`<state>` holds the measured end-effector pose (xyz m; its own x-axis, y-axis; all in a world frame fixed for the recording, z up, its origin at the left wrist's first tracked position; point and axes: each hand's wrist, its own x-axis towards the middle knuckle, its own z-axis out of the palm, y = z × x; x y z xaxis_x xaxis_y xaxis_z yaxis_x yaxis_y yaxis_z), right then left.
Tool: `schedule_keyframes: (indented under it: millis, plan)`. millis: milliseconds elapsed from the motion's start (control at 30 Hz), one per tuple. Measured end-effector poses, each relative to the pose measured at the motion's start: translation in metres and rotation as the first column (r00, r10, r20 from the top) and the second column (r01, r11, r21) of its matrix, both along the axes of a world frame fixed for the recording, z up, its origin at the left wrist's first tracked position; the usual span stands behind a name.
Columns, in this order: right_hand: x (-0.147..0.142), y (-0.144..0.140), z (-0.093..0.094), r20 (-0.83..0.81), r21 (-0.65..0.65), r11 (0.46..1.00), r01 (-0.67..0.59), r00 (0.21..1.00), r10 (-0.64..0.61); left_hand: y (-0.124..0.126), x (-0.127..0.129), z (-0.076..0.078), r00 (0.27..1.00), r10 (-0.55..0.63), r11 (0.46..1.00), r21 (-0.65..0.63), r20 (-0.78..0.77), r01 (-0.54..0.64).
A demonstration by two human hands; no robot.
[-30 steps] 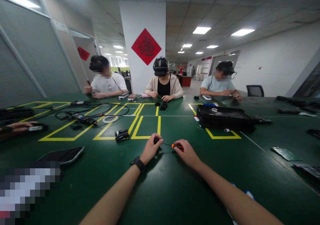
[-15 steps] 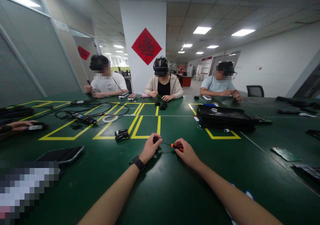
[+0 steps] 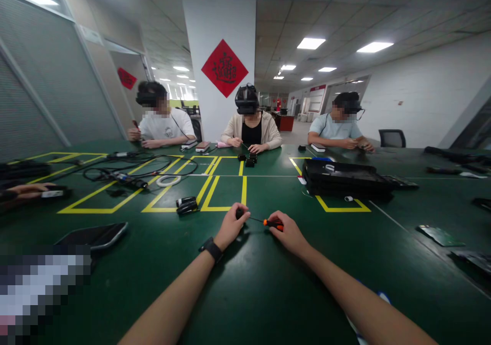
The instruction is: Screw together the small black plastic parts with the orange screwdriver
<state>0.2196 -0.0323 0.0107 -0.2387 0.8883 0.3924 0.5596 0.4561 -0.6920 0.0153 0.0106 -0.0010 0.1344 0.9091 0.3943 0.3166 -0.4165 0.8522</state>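
Observation:
My right hand (image 3: 287, 232) is closed around the orange-and-black handle of a screwdriver (image 3: 274, 225). Its thin shaft points left toward a small black part (image 3: 240, 213) pinched in my left hand (image 3: 231, 226). The shaft's tip reaches that part, but my fingers hide much of it, so its kind cannot be made out. Both hands are low over the green table (image 3: 245, 289), and a dark band circles my left wrist.
Black cylindrical pieces (image 3: 187, 205) lie left of my hands. Cables (image 3: 126, 179) and a white ring (image 3: 169, 181) are farther left. Black trays (image 3: 345, 176) stand at right, with a green board (image 3: 440, 235) nearer. Three people sit opposite; another person's hand (image 3: 32, 191) shows at far left.
Both hands stay almost in place, with the screwdriver still against the black part. The whole view has shifted very slightly.

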Motion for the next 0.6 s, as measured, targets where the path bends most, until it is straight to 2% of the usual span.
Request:
schedule_keyframes:
  millis: [133, 267, 600]
  plan:
    - [-0.0008, 0.0012, -0.0015, 0.028, -0.011, 0.999, 0.052, 0.998, -0.051, -0.0008, 0.0002, 0.0007, 1.0, 0.0, 1.0, 0.006, 0.005, 0.0]
    - [-0.0007, 0.0019, -0.0006, 0.09, 0.017, 0.999, 0.037, 0.995, -0.039, -0.0002, 0.0005, -0.0001, 1.0, 0.0, 1.0, 0.001, 0.0, 0.0]
    - [-0.001, -0.0006, 0.0025, 0.084, 0.001, 0.999, 0.054, 0.995, -0.054, -0.0009, 0.0004, 0.0016, 1.0, -0.002, 1.0, -0.002, 0.027, 0.002]
